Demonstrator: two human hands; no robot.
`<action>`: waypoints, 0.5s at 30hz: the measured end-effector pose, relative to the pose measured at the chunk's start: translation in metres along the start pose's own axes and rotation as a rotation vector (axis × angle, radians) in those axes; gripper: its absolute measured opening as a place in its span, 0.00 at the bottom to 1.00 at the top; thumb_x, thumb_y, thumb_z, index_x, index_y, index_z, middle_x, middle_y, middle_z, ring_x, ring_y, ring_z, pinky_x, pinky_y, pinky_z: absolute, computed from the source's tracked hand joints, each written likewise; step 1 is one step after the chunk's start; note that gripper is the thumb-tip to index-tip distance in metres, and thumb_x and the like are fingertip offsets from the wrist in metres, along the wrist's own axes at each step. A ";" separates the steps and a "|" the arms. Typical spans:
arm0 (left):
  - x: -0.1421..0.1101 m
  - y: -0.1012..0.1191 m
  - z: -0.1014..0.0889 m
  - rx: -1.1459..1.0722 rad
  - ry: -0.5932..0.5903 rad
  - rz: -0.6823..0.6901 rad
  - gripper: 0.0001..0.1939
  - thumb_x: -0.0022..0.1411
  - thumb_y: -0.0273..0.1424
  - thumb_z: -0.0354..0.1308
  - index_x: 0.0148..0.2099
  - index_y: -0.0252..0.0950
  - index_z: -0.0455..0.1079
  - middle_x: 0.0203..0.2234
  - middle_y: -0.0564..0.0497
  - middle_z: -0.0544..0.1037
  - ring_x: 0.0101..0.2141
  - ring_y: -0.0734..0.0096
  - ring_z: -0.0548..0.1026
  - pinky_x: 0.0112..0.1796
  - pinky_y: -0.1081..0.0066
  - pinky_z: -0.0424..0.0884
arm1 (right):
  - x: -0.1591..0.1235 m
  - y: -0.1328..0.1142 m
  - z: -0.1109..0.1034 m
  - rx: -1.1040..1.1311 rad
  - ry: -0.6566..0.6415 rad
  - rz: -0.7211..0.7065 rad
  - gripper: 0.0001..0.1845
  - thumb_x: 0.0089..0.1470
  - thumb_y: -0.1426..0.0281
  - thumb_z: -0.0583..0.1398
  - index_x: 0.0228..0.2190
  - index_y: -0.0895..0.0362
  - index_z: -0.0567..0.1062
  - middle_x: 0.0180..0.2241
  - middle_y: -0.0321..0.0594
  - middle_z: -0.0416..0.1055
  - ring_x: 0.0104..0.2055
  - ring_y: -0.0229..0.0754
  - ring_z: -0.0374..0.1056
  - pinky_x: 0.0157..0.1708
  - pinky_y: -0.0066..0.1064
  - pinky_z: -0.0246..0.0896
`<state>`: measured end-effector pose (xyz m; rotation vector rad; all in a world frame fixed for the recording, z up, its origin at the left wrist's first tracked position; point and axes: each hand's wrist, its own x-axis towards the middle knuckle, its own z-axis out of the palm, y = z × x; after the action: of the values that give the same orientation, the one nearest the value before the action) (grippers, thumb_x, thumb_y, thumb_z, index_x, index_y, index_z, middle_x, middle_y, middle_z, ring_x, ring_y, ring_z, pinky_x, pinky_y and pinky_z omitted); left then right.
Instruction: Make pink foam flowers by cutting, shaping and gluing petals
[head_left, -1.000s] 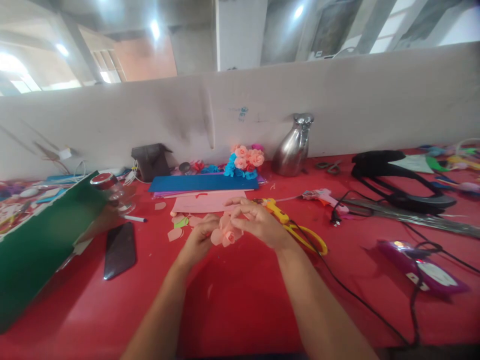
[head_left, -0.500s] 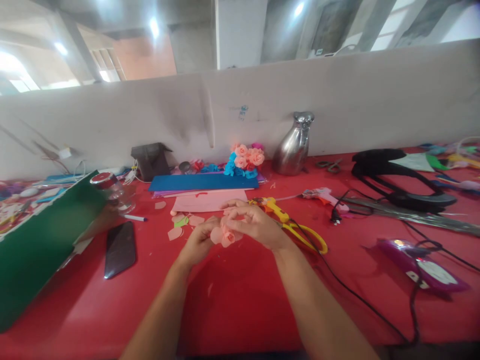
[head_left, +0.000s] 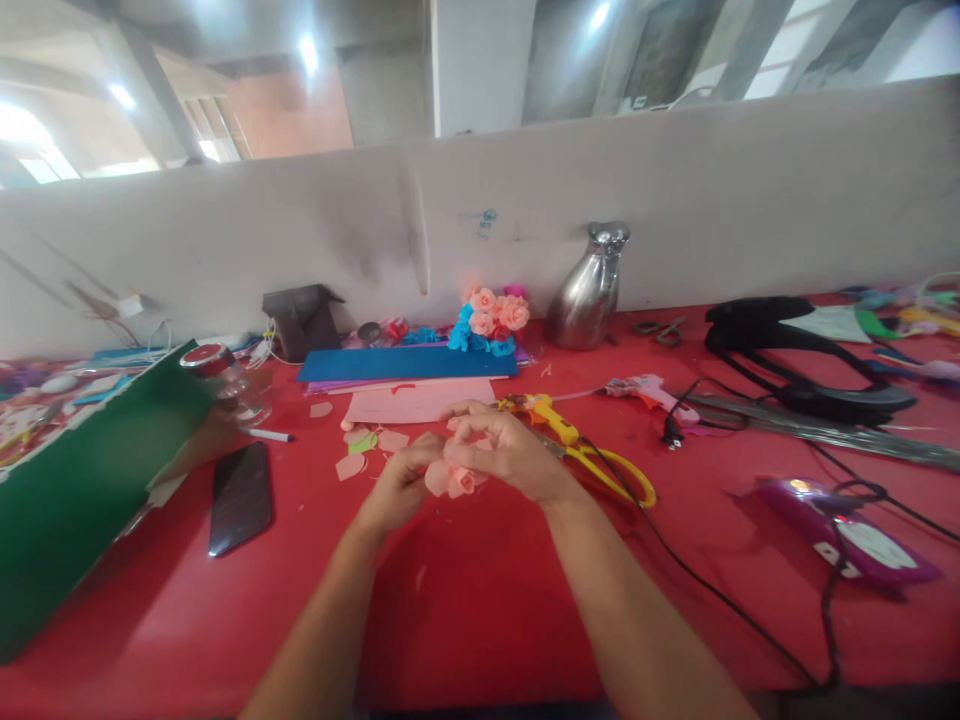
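Observation:
A peach paper flower is held between my two hands above the red table. My left hand is closed on its left side, with the thumb and fingers pinching it. My right hand curls over it from the right, fingers bent against the petals; its fingertips are partly hidden. Cut peach paper petals and a green scrap lie just beyond my left hand. A sheet of pink paper lies behind both hands. To the right of my right hand are a yellow glue gun and yellow-handled scissors.
A phone, a marker, a glass jar and a green box are on the left. Finished flowers and a metal jug stand behind. Rightward lie a pink glue gun, black cords and a purple power strip.
The paper flower has turned and shifted slightly to the right between my hands. My fingers have moved a little on it; the things on the table have stayed put.

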<state>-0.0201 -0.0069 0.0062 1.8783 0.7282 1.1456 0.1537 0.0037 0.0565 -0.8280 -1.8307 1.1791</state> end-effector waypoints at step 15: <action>0.002 0.001 -0.003 0.033 0.215 0.025 0.08 0.58 0.29 0.55 0.34 0.38 0.77 0.32 0.46 0.76 0.39 0.62 0.70 0.41 0.66 0.64 | 0.005 0.013 -0.004 0.241 0.332 -0.007 0.06 0.48 0.65 0.60 0.25 0.55 0.72 0.39 0.36 0.70 0.39 0.38 0.66 0.39 0.30 0.59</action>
<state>-0.0221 -0.0049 0.0082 1.8129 0.8482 1.3742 0.1560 0.0145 0.0467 -0.8213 -1.3915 1.1532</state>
